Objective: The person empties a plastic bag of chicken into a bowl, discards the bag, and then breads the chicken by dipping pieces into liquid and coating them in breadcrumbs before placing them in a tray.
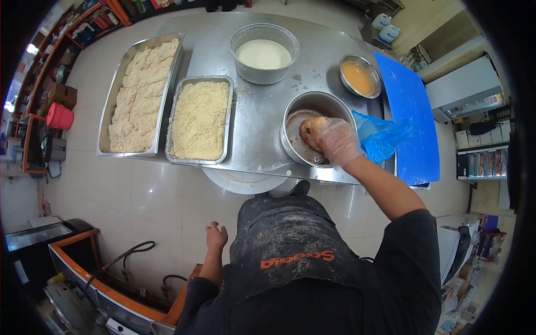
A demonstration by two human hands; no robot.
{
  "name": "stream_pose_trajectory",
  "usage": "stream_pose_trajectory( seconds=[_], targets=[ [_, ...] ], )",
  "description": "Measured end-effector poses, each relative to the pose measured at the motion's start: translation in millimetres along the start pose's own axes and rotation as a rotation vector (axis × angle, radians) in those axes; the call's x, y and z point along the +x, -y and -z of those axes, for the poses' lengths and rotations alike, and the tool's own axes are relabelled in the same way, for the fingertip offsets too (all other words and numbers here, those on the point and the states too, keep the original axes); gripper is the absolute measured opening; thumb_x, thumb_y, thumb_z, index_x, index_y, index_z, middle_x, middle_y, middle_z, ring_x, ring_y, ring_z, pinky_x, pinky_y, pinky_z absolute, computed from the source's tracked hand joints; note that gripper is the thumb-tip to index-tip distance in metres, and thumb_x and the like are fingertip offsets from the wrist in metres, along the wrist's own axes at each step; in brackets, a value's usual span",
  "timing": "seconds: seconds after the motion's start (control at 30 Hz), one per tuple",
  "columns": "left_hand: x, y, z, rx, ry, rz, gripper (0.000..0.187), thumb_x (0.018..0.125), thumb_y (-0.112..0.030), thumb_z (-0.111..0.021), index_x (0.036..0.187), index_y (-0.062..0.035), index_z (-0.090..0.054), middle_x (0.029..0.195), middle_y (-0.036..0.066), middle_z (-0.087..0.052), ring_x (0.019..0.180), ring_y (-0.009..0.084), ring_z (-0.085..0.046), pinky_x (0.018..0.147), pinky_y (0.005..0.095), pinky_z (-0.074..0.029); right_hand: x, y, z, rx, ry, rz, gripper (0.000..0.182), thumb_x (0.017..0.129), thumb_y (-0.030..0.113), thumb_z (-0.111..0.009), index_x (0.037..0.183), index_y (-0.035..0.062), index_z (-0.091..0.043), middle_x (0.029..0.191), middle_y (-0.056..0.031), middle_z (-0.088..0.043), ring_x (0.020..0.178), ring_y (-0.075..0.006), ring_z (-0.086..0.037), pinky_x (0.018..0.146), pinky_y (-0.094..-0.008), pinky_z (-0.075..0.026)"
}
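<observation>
My right hand (339,142), in a clear plastic glove, reaches into a round metal pot (286,139) near the table's front edge. Its fingers are closed around a wet, reddish-brown piece of food (309,134), whose exact kind I cannot make out. Dark reddish residue shows on the pot's floor. A crumpled blue plastic bag (382,137) lies just right of the pot, beside the gloved wrist. My left hand (216,235) is bare and hangs below the table, away from everything, its fingers loosely curled and apart with nothing in them.
On the steel table (257,125) stand a long tray of coated pieces (142,100), a tray of pale crumbs (200,120), a pot of white liquid (263,54) and a bowl of orange liquid (358,77). A blue board (410,120) lies at the right.
</observation>
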State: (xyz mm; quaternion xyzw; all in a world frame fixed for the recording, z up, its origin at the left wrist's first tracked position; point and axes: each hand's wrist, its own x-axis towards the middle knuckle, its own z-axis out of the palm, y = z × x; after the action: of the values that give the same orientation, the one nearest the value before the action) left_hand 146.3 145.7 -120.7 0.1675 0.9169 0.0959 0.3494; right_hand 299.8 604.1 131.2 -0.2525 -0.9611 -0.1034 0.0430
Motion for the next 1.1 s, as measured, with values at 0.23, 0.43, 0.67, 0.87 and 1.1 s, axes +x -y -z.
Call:
stream_pose_trajectory(
  seconds=[0.23,0.43,0.67,0.87,1.1],
  targets=[
    [-7,60,-21,0.057,0.219,0.162,0.047,0.090,-0.032,-0.059,0.127,-0.0041,-0.050,0.128,0.030,-0.050,0.114,0.0445,-0.056,0.098,0.0474,-0.047,20,14,41,0.166,0.353,-0.071,0.012,0.083,0.012,-0.061,0.091,0.0055,-0.067,0.089,-0.0185,-0.070,0.087,-0.0339,-0.070,0.074,-0.0446,-0.056],
    [-11,70,-28,0.047,0.279,0.183,0.050,0.088,-0.033,-0.063,0.125,-0.0018,-0.052,0.125,0.030,-0.052,0.114,0.0442,-0.056,0.099,0.0464,-0.047,22,15,33,0.266,0.485,0.059,0.016,0.082,0.013,-0.061,0.095,0.0047,-0.066,0.090,-0.0213,-0.069,0.088,-0.0374,-0.069,0.077,-0.0468,-0.055],
    [-6,83,-34,0.031,0.259,0.113,0.052,0.082,-0.034,-0.070,0.119,-0.0013,-0.058,0.115,0.027,-0.062,0.112,0.0398,-0.059,0.096,0.0441,-0.049,29,-2,47,0.354,0.666,0.045,0.028,0.072,0.010,-0.066,0.099,0.0073,-0.067,0.095,-0.0232,-0.069,0.089,-0.0413,-0.067,0.079,-0.0503,-0.052],
    [-5,95,-45,-0.031,0.288,0.096,0.049,0.079,-0.034,-0.071,0.113,0.0005,-0.062,0.111,0.027,-0.064,0.112,0.0397,-0.059,0.096,0.0436,-0.049,14,-14,47,0.276,0.580,-0.163,0.033,0.071,0.010,-0.065,0.102,-0.0013,-0.063,0.091,-0.0265,-0.067,0.092,-0.0421,-0.065,0.078,-0.0484,-0.052],
    [5,48,-15,-0.043,0.150,0.011,0.036,0.082,-0.023,-0.063,0.108,0.0015,-0.062,0.103,0.029,-0.065,0.102,0.0405,-0.062,0.092,0.0467,-0.050,1,-12,53,0.501,-0.017,-0.045,0.022,0.074,0.007,-0.064,0.093,-0.0026,-0.061,0.082,-0.0240,-0.063,0.082,-0.0427,-0.062,0.074,-0.0457,-0.051]
  ],
)
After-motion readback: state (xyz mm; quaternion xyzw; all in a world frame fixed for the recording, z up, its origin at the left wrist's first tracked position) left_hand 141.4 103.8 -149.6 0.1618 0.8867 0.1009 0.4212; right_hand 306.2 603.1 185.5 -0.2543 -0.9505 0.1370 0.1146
